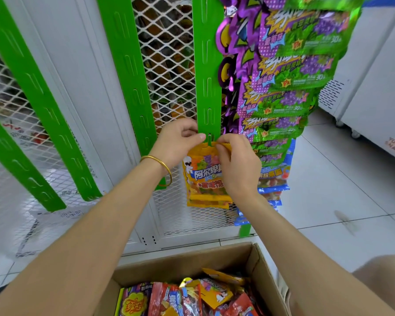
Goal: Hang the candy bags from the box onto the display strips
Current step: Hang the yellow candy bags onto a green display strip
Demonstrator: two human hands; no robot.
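Observation:
A yellow candy bag (203, 179) hangs at a low tab of a green display strip (209, 71). My left hand (178, 142) pinches the bag's top left edge at the strip. My right hand (236, 165) pinches the top right edge and covers part of the bag's front. Below, an open cardboard box (257, 256) holds several candy bags (192, 297) in red, yellow and purple.
Three more bare green strips (132, 71) hang over white mesh panels (171, 53) to the left. On the right, a strip is filled with green-purple bags (290, 87) and blue bags lower down. A white freezer (374, 87) stands at far right on the tiled floor.

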